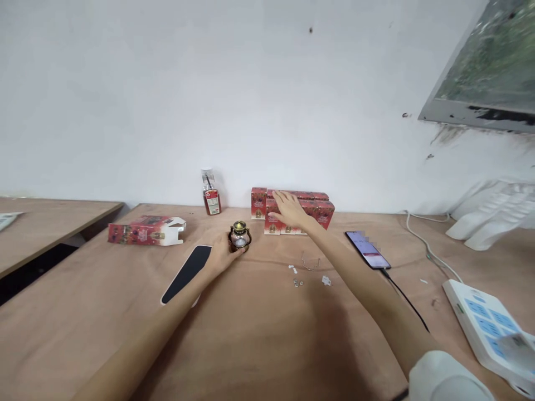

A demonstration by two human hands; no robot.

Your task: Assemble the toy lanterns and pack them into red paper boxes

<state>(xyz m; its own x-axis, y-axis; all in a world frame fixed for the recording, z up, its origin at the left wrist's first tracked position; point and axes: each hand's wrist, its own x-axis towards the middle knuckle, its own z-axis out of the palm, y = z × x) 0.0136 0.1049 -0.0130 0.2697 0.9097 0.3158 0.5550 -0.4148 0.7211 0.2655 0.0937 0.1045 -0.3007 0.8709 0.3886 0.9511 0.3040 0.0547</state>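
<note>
A small bronze-coloured lantern (pixel 239 236) with a clear glass body stands upright on the wooden table. The fingers of my left hand (pixel 220 255) curl round its near left side. Further right, my right hand (pixel 288 210) rests with outstretched fingers at the top of a row of red printed boxes (pixel 311 214), holding none of them. One more red box (pixel 258 203) stands at the row's left end. Under my left wrist lies a flat dark panel with a pale edge (pixel 190 272).
An opened red carton (pixel 144 231) lies on the left. A bottle of dark liquid (pixel 211 199) stands by the wall. Small metal rings (pixel 297 283), a bent wire (pixel 309 267) and white scraps (pixel 326 280) lie between my arms. On the right are a phone (pixel 368 249) and a power strip (pixel 485 323).
</note>
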